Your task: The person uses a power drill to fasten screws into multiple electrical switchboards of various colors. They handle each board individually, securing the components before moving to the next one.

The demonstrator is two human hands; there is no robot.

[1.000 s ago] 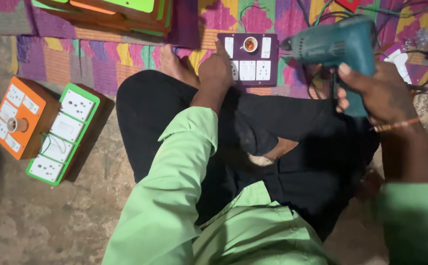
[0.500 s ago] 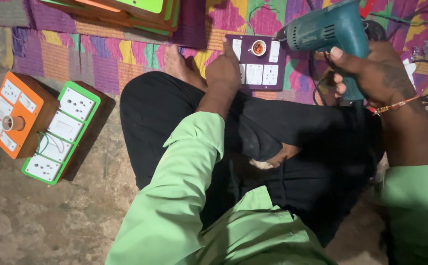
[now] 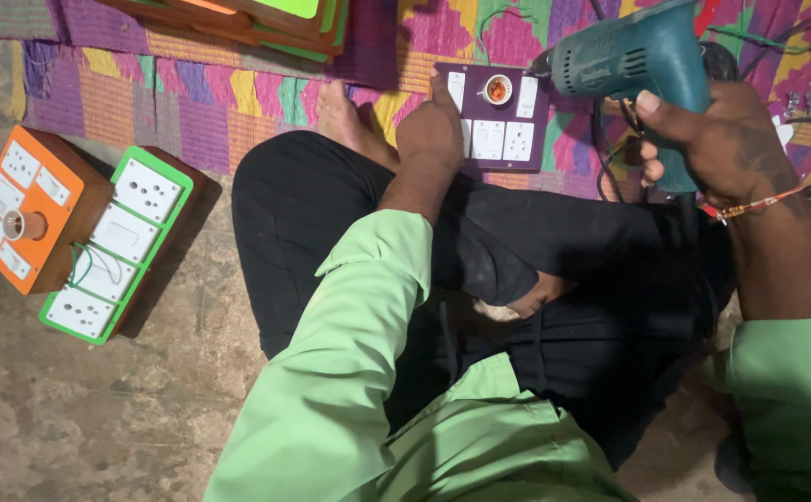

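Note:
A purple switchboard (image 3: 507, 139) with white switches, sockets and a round orange lamp holder lies on the colourful mat beyond my crossed legs. My left hand (image 3: 431, 130) rests on its left edge, fingers curled over it. My right hand (image 3: 717, 149) grips the handle of a teal electric drill (image 3: 630, 58), held above the board's right side with its nose pointing left toward the board's top right corner.
On the bare floor at left stand an orange switchboard box (image 3: 24, 209) and a green one (image 3: 112, 246). More boards (image 3: 266, 14) are stacked at the top. Cables (image 3: 777, 46) lie on the mat at right. My bare foot (image 3: 342, 116) lies left of the purple board.
The drill has dropped a little and stays close to the purple board's right side. My left hand keeps hold of the board's left edge.

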